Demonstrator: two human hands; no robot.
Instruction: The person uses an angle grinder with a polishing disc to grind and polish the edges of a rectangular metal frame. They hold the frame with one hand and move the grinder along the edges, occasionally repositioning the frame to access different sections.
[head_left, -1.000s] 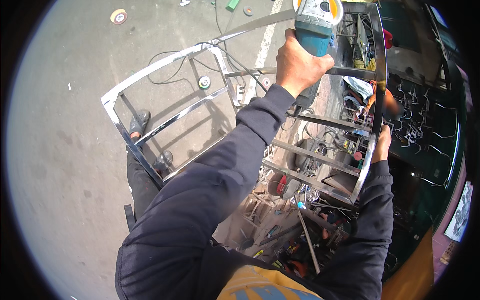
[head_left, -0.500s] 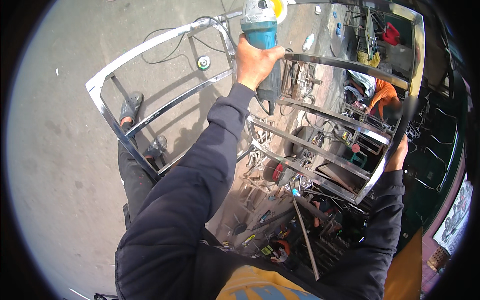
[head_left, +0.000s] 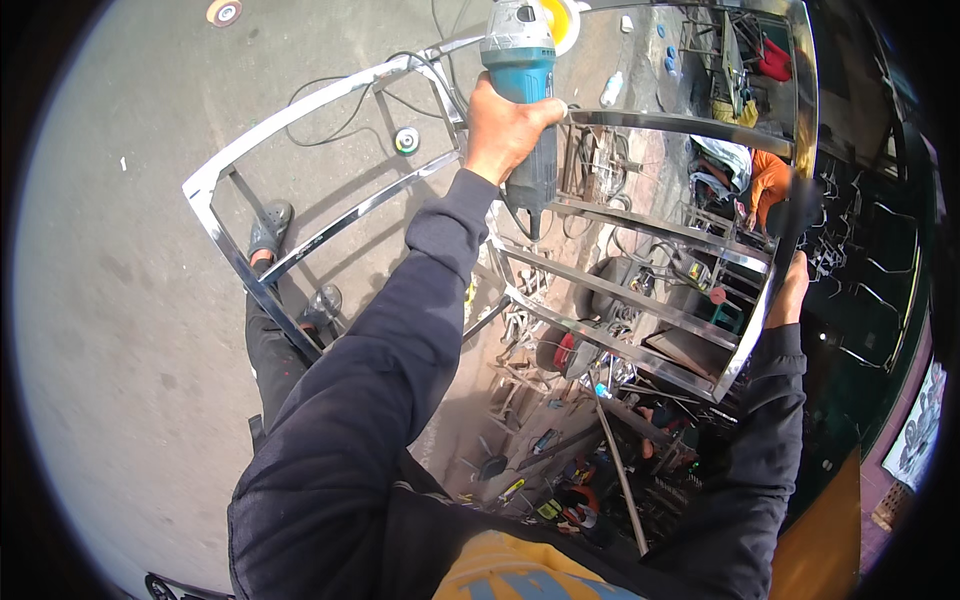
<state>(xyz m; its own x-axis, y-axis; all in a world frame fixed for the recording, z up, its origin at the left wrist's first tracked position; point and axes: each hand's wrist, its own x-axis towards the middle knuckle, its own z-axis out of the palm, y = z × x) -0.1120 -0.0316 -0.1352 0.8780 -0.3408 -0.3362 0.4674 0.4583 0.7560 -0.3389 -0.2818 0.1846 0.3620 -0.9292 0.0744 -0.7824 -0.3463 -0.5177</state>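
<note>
My left hand [head_left: 507, 128] is wrapped round the body of a teal and grey angle grinder [head_left: 523, 75], its thumb toward the right. A yellow disc [head_left: 562, 25] is on the grinder's far end, partly cut off by the picture's upper edge. Below the grinder lies a shiny metal chair-like frame [head_left: 640, 285] of bent tubes and crossbars. My right hand [head_left: 789, 292] grips its right side rail, with the fingers mostly hidden behind the tube. I cannot tell whether the disc touches the metal.
On the ground are a small round disc [head_left: 406, 141], another disc [head_left: 224, 12] and a dark cable [head_left: 330, 135]. Two legs in dark trousers with grey clogs [head_left: 270, 228] show through the frame. A person in orange [head_left: 769, 188] crouches among metal parts at right. A long bar [head_left: 622, 475] lies nearer.
The frame's right side has shifted left in the picture, my right hand with it. The grinder stays nearly in place in my left hand. A second disc has come into view at upper left.
</note>
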